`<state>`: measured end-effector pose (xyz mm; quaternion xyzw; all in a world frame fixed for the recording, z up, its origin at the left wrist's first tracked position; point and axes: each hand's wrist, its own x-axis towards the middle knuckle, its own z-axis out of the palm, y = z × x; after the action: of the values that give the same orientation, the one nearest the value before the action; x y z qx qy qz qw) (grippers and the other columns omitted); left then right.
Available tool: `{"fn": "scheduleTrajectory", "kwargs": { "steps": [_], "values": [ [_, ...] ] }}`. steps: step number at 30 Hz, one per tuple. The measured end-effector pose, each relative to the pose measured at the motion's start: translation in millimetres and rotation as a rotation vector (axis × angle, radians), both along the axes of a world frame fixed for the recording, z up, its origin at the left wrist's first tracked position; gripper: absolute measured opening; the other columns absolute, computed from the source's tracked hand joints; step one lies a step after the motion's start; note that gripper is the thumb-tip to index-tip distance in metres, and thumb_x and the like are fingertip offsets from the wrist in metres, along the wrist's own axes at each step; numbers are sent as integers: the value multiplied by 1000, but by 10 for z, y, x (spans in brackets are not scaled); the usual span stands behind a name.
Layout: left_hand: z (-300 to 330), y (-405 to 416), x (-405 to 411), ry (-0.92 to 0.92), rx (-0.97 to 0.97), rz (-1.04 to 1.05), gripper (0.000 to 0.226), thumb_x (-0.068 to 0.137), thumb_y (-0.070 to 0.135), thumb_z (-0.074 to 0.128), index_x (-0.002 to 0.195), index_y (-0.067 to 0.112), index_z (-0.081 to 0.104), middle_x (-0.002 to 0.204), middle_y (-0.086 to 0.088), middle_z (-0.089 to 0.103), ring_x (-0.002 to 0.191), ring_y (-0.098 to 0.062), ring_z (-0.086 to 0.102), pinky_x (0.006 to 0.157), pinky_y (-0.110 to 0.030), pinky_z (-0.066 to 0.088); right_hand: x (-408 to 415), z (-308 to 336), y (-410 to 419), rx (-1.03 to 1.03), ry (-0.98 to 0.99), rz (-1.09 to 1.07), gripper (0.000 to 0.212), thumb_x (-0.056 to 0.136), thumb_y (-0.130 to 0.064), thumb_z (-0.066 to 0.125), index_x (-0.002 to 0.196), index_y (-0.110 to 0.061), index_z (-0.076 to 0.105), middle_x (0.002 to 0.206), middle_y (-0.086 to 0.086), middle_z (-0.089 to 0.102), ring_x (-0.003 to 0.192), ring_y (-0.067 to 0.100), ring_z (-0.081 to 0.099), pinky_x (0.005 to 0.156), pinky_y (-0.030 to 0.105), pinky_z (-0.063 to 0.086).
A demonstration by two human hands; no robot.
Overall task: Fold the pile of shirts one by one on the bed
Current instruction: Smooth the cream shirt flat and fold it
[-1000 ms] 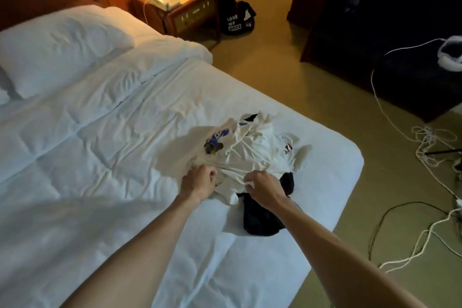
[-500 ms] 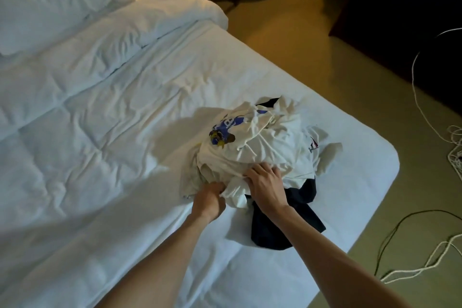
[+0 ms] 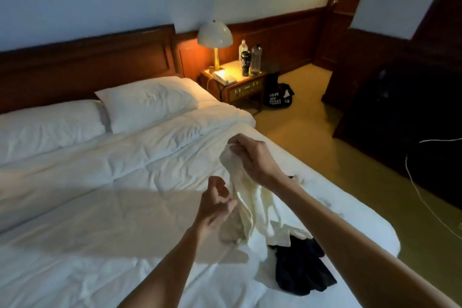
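A cream shirt (image 3: 246, 197) hangs bunched above the bed (image 3: 100, 195), its top pinched in the curled fingers of the right hand (image 3: 252, 157), while its lower folds trail down onto the rest of the pile (image 3: 282, 230) near the bed's right edge. The left hand (image 3: 216, 205) is lower and just beside the hanging cloth, fingers loosely curled with the thumb apart; whether it grips the fabric I cannot tell. A dark shirt (image 3: 302, 267) lies flat under the pale ones, close to the mattress edge.

Half a second ago both hands were pressed down into the heap on the quilt; now the right hand has lifted 1 garment clear and the view has tilted up to take in the headboard and wall.

To the left of the pile the white quilt is broad and open up to 2 pillows (image 3: 147, 102). To the right the mattress ends just beyond the dark shirt, with carpet (image 3: 325, 157) below and white cables (image 3: 425, 197) trailing across it. A lit lamp (image 3: 215, 37) and 3 bottles (image 3: 250, 60) stand on the nightstand (image 3: 240, 85), well apart from the hands.
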<state>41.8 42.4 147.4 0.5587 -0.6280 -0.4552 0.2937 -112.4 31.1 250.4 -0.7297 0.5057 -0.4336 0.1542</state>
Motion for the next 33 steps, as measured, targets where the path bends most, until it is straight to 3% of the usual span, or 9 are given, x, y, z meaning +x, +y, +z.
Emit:
{"fn": "scheduleTrajectory", "kwargs": {
  "steps": [4,11,16,19,21,24,27,30,33],
  "values": [
    [687,376,529,42,-30,-131,82,57,53,87,125,38,44,108,8,59,97,-8,60,75,-21,49,638,1131,301,-184,10,43,13,99,-5,51,96,-12,61,81,-15,58,68,-1,52,62,9,35],
    [1918,1064,1631,117,-309,-6,16,76,33,74,90,25,74,76,9,74,74,-7,69,69,-22,53,1711,2422,889,-367,-15,-4,13,99,-13,52,98,-8,64,80,-4,61,67,6,51,60,16,35],
    [2644,1296,2559,210,-414,235,12,92,24,61,99,17,67,87,2,73,87,-25,71,68,-27,51,2206,3099,1136,-372,-74,-64,17,94,-15,51,98,-9,66,86,-1,63,79,19,57,64,23,35],
    [3247,1491,3130,257,-540,412,11,98,9,53,94,16,61,79,4,65,80,-19,64,58,-10,45,2345,3409,1220,-300,12,-60,31,76,-42,51,90,-19,66,90,0,69,82,20,61,65,31,46],
    [3658,1633,3518,164,-631,444,7,96,19,60,90,16,57,78,5,60,81,-20,56,60,-13,41,2418,3527,1233,-204,65,-39,44,66,-53,52,89,-19,70,91,6,70,86,24,63,71,35,53],
    [4117,1902,4004,-208,-636,363,50,77,51,77,110,22,52,94,6,60,84,-18,57,73,-33,44,2570,3572,1181,-87,3,-37,31,79,-39,65,89,-11,74,91,16,69,89,29,63,73,36,50],
    [4400,2080,4301,-661,-747,322,55,67,37,70,116,25,48,104,2,60,90,-20,58,74,-33,47,2755,3586,1196,-139,-36,-80,26,86,-30,59,80,-8,72,83,20,67,78,26,58,61,32,39],
    [4600,2137,4554,-438,-823,420,21,82,12,65,100,23,62,102,2,66,91,-17,59,72,-21,44,2889,3637,1249,-145,-70,-37,25,88,-31,61,67,-18,64,73,9,63,68,22,57,54,28,38],
    [4667,2192,4841,-137,-840,529,13,90,17,66,85,27,72,93,4,71,88,-14,63,80,-28,46,2970,3658,1242,-146,-122,23,26,91,-28,61,72,-11,68,65,4,60,57,15,52,52,27,37]
  ]
}}
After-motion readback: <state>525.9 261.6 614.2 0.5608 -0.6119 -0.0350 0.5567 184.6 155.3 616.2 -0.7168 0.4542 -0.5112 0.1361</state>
